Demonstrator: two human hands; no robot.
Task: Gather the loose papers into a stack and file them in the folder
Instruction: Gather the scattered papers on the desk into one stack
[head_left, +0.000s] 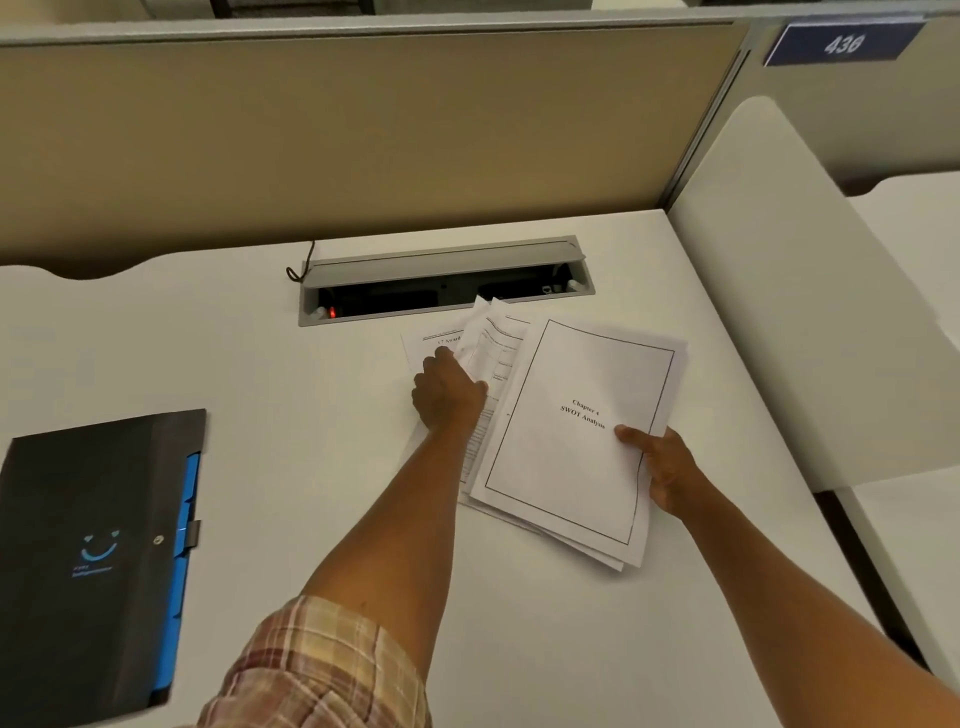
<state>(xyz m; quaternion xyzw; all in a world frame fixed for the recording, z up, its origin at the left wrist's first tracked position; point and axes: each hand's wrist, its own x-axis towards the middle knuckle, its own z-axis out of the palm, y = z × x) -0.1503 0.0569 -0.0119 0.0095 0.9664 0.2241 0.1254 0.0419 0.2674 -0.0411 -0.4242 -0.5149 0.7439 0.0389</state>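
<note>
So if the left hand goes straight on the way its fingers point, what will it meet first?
Probably the far part of the page headed "Award" under the left hand. Beyond its edge lies bare desk, then the open cable tray. Depth is unclear.

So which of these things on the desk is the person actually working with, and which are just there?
In use:
loose papers
black folder
left hand
right hand

Just there:
cable box
number sign
partition
</note>
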